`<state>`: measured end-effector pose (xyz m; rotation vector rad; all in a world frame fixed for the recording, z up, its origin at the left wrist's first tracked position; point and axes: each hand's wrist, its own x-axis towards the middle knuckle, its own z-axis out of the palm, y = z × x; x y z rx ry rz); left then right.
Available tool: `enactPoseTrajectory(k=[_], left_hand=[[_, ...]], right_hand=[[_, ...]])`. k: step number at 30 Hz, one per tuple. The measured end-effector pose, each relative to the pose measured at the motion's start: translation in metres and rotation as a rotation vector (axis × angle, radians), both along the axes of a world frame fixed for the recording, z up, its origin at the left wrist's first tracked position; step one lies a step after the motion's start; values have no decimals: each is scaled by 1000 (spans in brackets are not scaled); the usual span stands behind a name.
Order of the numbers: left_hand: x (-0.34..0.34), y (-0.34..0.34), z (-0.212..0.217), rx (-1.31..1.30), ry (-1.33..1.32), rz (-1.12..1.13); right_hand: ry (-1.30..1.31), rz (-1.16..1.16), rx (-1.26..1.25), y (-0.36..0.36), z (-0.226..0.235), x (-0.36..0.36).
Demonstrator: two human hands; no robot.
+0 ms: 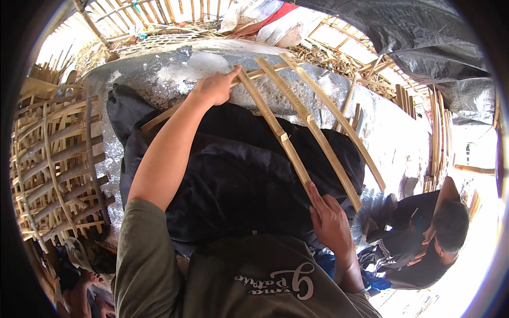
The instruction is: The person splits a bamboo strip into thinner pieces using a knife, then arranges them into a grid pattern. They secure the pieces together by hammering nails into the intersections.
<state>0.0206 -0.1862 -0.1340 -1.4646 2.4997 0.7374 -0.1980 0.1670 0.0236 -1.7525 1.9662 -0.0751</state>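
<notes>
A long bamboo slat [261,103] slants over the black cloth [222,159] spread in front of me. My left hand [214,88] is closed at its far end, with the index finger along the tip and the thumb partly hidden. At its near end, my right hand [331,218] grips the slat between thumb and fingers. To its right lie a second bamboo slat [323,139] and a third slat [339,115], roughly parallel. A crosswise bamboo stick [159,117] passes near the slats' far ends, partly hidden by my left arm.
A grey, worn surface [175,69] lies beyond the cloth. On the left stands a woven bamboo lattice [58,164]. A person [432,233] sits at the lower right, and another person's arm [79,291] shows at the lower left. Upright slats [438,138] lean on the right, below dark sheeting [424,42].
</notes>
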Motion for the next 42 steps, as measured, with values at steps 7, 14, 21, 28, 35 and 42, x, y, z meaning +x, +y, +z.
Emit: enactPoseTrajectory(k=[7,14,21,28,35,42], left_hand=[[-2,-7,0,-25,0,0],[-2,-7,-3,-24,-28,8],[-3,-7,-1,-10,-31,10],[-3,-9,-5,-24,-27,3],[1,-10,-9,28,115,11],[9,-18,-11,137,273,-5]], right_hand=[[36,36,-22,-5,-3,-4],[54,-10,-31,-6,1,-4],[68,13,-20,-6,1,-7],[24,-8,17,-5,0,-4],[39,12,-15,-6,-2,-4],[6,-18,-21,-5,-6,-8]])
